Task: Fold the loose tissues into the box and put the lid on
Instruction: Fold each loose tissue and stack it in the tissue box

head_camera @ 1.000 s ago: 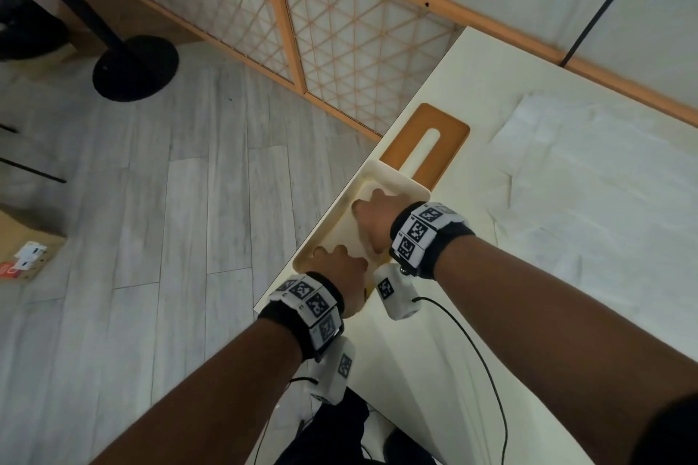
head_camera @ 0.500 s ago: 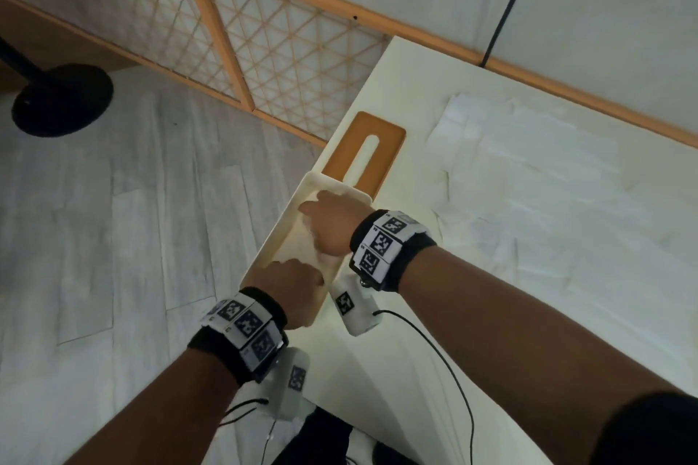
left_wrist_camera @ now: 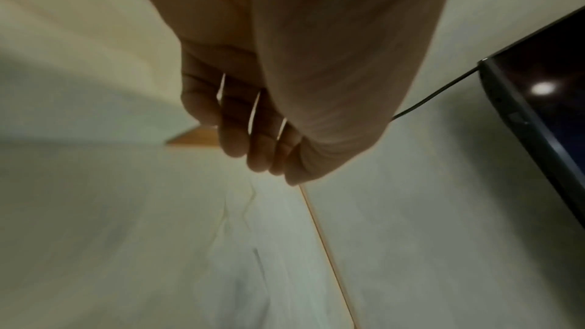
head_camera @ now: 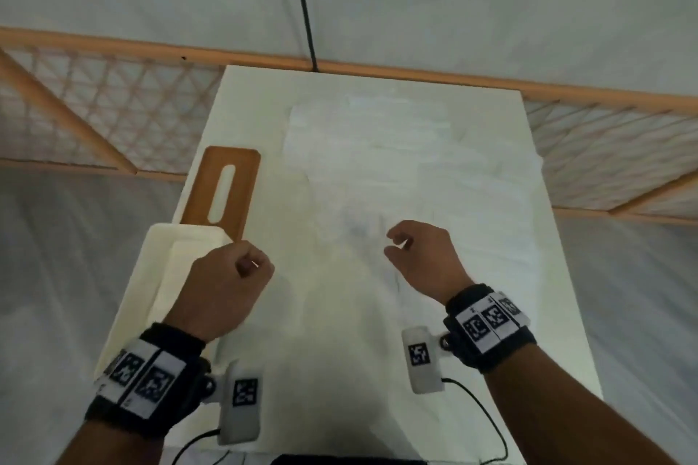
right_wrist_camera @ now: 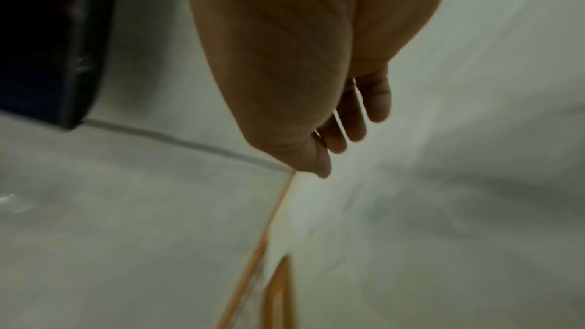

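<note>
The cream tissue box [head_camera: 158, 238] sits at the table's left edge, with folded tissue lying inside it. Its wooden lid [head_camera: 241, 170], with a long slot, lies flat just beyond the box. Several loose white tissues [head_camera: 396, 147] are spread over the middle and far part of the table. My left hand [head_camera: 241, 268] hovers over the box's right rim, fingers loosely curled and holding nothing. My right hand [head_camera: 408, 249] hovers over the tissues, also loosely curled and empty. The left wrist view shows my curled fingers [left_wrist_camera: 240, 134] above a corner of the lid [left_wrist_camera: 196, 140]. The right wrist view is blurred.
The cream table [head_camera: 241, 94] is narrow, with floor dropping away on its left and right. A wooden lattice rail [head_camera: 113, 106] runs behind it, and a black cable [head_camera: 302, 0] hangs down the wall. A dark glossy object [left_wrist_camera: 538, 109] lies at the table's near edge.
Both hands have lifted out of the box. The right hand has moved right over the spread tissues, and the head view has swung to face the table.
</note>
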Tool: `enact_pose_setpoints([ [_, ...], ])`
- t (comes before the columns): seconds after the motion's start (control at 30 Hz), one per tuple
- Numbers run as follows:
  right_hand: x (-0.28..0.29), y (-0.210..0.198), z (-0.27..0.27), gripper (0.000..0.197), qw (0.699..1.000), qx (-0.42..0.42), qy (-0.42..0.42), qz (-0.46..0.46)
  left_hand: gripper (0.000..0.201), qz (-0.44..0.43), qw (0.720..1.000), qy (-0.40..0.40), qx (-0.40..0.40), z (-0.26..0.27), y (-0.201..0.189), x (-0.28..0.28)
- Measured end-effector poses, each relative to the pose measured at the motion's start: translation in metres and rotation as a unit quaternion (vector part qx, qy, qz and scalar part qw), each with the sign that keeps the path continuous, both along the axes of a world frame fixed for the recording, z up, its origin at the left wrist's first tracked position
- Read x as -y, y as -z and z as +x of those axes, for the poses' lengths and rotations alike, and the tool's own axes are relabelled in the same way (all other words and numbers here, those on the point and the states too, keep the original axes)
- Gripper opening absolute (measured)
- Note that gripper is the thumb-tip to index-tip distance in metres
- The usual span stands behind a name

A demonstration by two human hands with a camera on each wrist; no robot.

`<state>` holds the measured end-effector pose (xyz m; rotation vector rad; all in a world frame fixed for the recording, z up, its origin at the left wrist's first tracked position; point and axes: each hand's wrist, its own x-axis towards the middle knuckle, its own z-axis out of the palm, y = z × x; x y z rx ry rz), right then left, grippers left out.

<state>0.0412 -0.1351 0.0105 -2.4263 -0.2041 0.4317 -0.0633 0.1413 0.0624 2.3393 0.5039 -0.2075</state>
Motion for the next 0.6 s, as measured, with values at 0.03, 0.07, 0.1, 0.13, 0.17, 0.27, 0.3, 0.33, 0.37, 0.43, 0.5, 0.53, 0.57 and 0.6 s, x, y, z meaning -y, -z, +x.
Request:
enact_pose_setpoints([
  [0.03,0.023,0.011,-0.002,0.022,0.999,0.000,0.036,-0.018,0.010,-0.014,1.000,0.006,-0.006,0.001,0.003,0.010],
  [0.07,0.046,0.021,-0.005,0.025,0.997,-0.002,0.069,-0.041,0.010,-0.026,0.999,0.013,-0.015,0.000,0.007,0.021],
  [0.1,0.066,0.032,-0.010,0.031,0.993,-0.011,0.096,-0.066,0.011,-0.036,0.999,0.021,-0.025,-0.001,0.012,0.031],
  [0.13,0.083,0.043,-0.014,0.037,0.989,-0.024,0.109,-0.096,0.011,-0.047,0.998,0.029,-0.033,-0.003,0.018,0.040],
  [0.17,0.097,0.053,-0.018,0.044,0.986,-0.035,0.103,-0.130,0.012,-0.056,0.997,0.037,-0.042,-0.006,0.024,0.049],
  [0.27,0.120,0.076,-0.026,0.044,0.978,-0.039,0.057,-0.199,0.011,-0.072,0.993,0.059,-0.066,-0.011,0.038,0.076],
  [0.3,0.123,0.080,-0.026,0.036,0.977,-0.028,0.050,-0.204,0.011,-0.076,0.993,0.063,-0.072,-0.011,0.041,0.084],
  [0.33,0.125,0.082,-0.025,0.028,0.977,-0.013,0.045,-0.207,0.012,-0.078,0.992,0.067,-0.075,-0.011,0.043,0.092],
  [0.37,0.127,0.084,-0.022,0.025,0.978,-0.003,0.045,-0.205,0.012,-0.080,0.991,0.072,-0.074,-0.010,0.043,0.099],
  [0.43,0.129,0.087,-0.018,0.024,0.982,0.007,0.058,-0.181,0.012,-0.083,0.991,0.083,-0.065,-0.008,0.043,0.110],
  [0.5,0.134,0.087,-0.015,0.024,0.986,0.015,0.062,-0.151,0.012,-0.085,0.991,0.091,-0.058,-0.003,0.042,0.119],
  [0.53,0.136,0.086,-0.014,0.024,0.988,0.017,0.058,-0.139,0.012,-0.088,0.990,0.094,-0.057,0.000,0.041,0.122],
  [0.57,0.139,0.085,-0.014,0.024,0.990,0.020,0.052,-0.128,0.012,-0.093,0.989,0.098,-0.061,0.004,0.041,0.126],
  [0.6,0.141,0.083,-0.014,0.023,0.992,0.023,0.046,-0.116,0.013,-0.102,0.987,0.101,-0.067,0.008,0.039,0.131],
])
